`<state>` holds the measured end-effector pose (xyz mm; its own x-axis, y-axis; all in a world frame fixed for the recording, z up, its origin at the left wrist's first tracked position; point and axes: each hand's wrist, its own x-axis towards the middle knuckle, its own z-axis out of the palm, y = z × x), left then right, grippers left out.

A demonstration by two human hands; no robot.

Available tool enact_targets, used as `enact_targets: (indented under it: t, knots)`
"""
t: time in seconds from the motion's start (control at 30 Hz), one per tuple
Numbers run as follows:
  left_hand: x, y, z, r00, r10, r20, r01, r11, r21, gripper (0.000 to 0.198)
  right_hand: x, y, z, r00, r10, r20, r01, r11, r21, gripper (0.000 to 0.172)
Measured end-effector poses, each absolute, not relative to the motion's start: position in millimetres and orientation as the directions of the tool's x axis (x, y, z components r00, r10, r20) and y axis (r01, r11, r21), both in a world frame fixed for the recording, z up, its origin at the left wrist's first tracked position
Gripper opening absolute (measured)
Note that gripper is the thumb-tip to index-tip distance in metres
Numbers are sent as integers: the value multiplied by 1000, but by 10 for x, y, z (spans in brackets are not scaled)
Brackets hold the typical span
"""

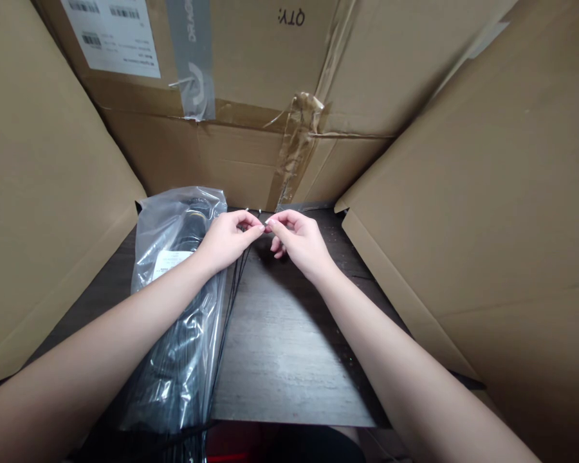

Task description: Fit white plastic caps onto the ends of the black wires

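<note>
My left hand [234,236] and my right hand [296,238] meet over the table, thumb and forefinger pinched on each, their tips almost touching. Whatever lies between the fingertips is too small to make out. Several thin black cords [234,289] run up from the table's near edge and pass under my left hand; small pale tips show just beyond its fingers. Left of the cords lies a long clear plastic bag [147,222] with black cords or rods inside and a white label [166,262]. My left forearm crosses over the bag.
The dark table [289,347] has cardboard around it: a taped carton [241,151] behind, a panel [43,193] at left and another panel [487,193] at right. Something red [231,444] shows below the near edge.
</note>
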<state>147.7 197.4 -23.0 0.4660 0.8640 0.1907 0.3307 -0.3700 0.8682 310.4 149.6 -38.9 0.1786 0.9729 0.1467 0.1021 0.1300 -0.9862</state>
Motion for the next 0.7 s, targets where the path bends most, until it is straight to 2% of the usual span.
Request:
enact_targets:
  t: [0.27,0.5,0.7]
  knots:
    - [1477,1970,-235,459,870,179,354,-364,862,21,3081,1461,-340,156,982,108,136,87,-987,42]
    - [1480,1964,-219,455,874,168,340,-345,875,20,3091,1456,-340,159,984,83,128,63,-990,31]
    - [1481,1966,-217,454,877,159,328,-331,885,21,3089,1455,-383,145,984,104,222,70,-973,25]
